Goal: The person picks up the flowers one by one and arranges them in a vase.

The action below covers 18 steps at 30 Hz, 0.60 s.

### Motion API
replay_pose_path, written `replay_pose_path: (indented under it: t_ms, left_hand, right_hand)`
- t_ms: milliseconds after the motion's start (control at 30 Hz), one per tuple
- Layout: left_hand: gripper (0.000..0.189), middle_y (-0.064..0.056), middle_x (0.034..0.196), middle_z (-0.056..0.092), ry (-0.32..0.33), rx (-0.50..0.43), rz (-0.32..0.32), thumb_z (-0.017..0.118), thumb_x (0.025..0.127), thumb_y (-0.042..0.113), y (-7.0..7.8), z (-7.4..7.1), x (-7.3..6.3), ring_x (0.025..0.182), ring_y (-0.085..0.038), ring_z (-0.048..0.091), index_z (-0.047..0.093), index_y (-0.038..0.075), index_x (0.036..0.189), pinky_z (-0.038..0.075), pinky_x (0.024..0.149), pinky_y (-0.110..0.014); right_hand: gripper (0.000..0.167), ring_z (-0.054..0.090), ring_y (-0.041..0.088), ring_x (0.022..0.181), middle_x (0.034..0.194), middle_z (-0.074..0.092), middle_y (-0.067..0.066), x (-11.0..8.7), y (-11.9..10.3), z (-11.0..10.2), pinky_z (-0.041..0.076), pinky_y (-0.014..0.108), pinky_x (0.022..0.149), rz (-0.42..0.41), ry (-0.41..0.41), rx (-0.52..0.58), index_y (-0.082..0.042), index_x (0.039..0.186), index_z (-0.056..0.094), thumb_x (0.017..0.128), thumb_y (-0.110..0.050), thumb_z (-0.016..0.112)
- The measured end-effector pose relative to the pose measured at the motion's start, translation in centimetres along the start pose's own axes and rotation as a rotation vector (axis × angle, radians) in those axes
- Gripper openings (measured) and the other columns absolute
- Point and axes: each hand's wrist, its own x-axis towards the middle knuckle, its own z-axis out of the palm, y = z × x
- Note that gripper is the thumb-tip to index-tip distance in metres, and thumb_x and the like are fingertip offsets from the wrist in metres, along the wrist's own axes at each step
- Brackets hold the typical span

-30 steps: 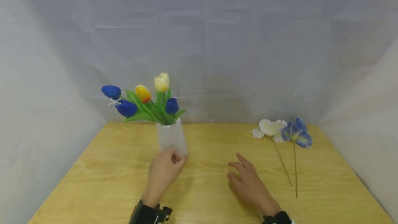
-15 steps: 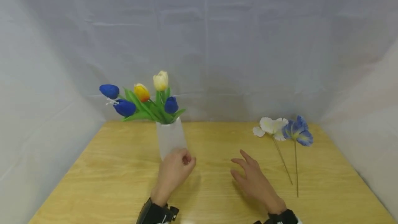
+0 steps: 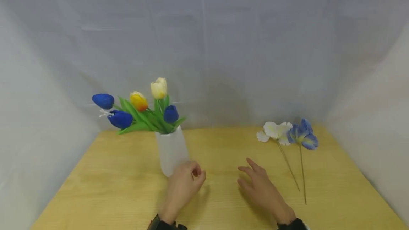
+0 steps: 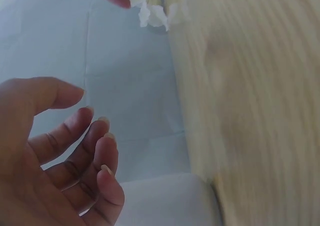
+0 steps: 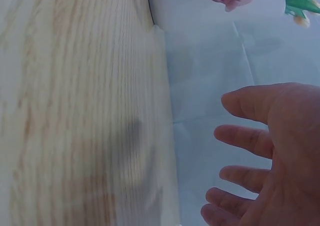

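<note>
A white vase (image 3: pixel 170 150) stands upright on the left half of the table, holding blue tulips (image 3: pixel 119 119), a yellow-orange tulip (image 3: pixel 138 101) and a cream tulip (image 3: pixel 158 88) with green leaves. My left hand (image 3: pixel 185 184) is in front of the vase's lower right side, overlapping it in the head view. Its fingers curl loosely; the left wrist view shows a gap between thumb and fingertips, with nothing held. Whether it touches the vase, I cannot tell. My right hand (image 3: pixel 260 189) hovers over the table, fingers spread and relaxed around nothing. Nearest to it lie a white flower (image 3: pixel 278 132) and a blue-purple flower (image 3: pixel 301 135).
The two loose flowers lie on the right of the wooden table (image 3: pixel 127 194), their thin stems pointing toward me. A grey cloth backdrop (image 3: pixel 223 45) rises behind the table's far edge, and pale cloth hangs along both sides.
My left hand has moved rightward and a little toward me, off the vase's front. My right hand is nearly where it was. The head view has shifted slightly.
</note>
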Motion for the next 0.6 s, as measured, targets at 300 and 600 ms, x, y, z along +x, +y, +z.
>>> replay_pose_path:
  t_ms: [300,600]
  left_hand:
    - [0.012,0.005,0.081,0.058,-0.024,0.045,-0.005,0.07,0.08,0.025,1.4,1.5,-0.5,0.069,-0.01,0.055,0.062,0.017,0.081,0.042,0.053,-0.024]
    - [0.015,0.0,0.091,0.06,-0.036,0.031,0.048,0.069,0.081,0.022,1.0,1.4,-0.4,0.071,-0.012,0.055,0.064,0.013,0.093,0.043,0.057,-0.025]
  right_hand:
    - [0.036,0.032,0.042,0.131,0.147,0.034,0.02,-1.0,-0.2,-0.1,0.035,0.059,0.097,0.022,0.045,-0.056,-0.008,0.126,0.058,0.095,-0.028,0.059]
    - [0.037,0.031,0.042,0.132,0.147,0.035,0.02,-0.4,-0.8,-0.5,0.037,0.06,0.095,-0.01,0.034,-0.029,-0.009,0.126,0.058,0.095,-0.029,0.059]
